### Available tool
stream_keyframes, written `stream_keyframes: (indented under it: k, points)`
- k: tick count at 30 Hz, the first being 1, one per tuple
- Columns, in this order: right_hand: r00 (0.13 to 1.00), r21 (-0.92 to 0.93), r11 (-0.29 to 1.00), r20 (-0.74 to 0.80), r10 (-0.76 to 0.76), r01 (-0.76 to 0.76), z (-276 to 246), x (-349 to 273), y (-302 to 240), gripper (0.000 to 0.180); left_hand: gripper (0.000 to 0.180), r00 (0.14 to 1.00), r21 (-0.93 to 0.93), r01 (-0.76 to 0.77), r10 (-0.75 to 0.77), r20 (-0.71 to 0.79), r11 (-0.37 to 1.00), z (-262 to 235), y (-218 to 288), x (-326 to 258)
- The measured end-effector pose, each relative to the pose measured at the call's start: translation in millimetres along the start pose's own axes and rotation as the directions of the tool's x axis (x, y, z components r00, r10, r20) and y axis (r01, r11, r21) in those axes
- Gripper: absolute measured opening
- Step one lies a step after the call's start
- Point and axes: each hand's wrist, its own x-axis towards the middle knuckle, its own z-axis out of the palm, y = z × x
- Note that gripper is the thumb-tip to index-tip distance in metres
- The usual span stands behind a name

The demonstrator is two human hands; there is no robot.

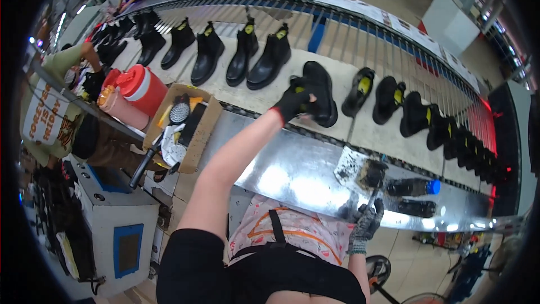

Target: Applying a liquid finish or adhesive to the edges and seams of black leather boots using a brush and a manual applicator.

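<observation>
Black ankle boot (322, 93), tilted above the pale conveyor belt (247, 98), is in the left hand (295, 103), whose black-gloved grip is closed on the shaft near the yellow lining. It looks moderately weighty, probably stiff at the sole and toe and more yielding around the shaft; the smooth upper could be slippery and easily marked, so the shaft or heel edge seems the safest hold. At the near edge of the steel worktop (270, 160), the right hand (367, 222), in a grey knitted glove, is nearest a blackened applicator pad (373, 173); whether its grip holds anything I cannot tell.
</observation>
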Motion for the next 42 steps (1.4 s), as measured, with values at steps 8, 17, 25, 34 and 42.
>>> stream_keyframes:
  k: [8, 17, 25, 34, 42]
  points:
    - [0.946, 0.209, 0.94, 0.238, 0.219, -0.27, -19, 34, 51, 0.029, 0.08, 0.955, 0.937, 0.047, 0.258, -0.144, 0.347, 66, 47, 87]
    - [0.957, 0.196, 0.953, 0.221, 0.186, -0.231, -6, 35, 58, 0.025, 0.076, 0.467, 0.936, -0.239, 0.876, -0.122, 0.258, -58, 36, 131]
    - [0.879, 0.28, 0.84, 0.255, 0.402, -0.465, -39, 41, 80, 0.036, 0.078, 0.705, 0.909, 0.227, 0.585, -0.401, 0.35, -156, 48, 162]
    - [0.958, 0.216, 0.933, 0.075, 0.278, -0.288, -10, 29, 66, 0.029, 0.07, 0.806, 0.905, 0.297, 0.428, -0.409, 0.306, -115, 45, 112]
    - [0.874, 0.366, 0.794, 0.213, 0.436, -0.485, -23, 45, 73, 0.034, 0.063, 0.856, 0.827, 0.037, 0.41, -0.315, 0.56, -64, 14, -44]
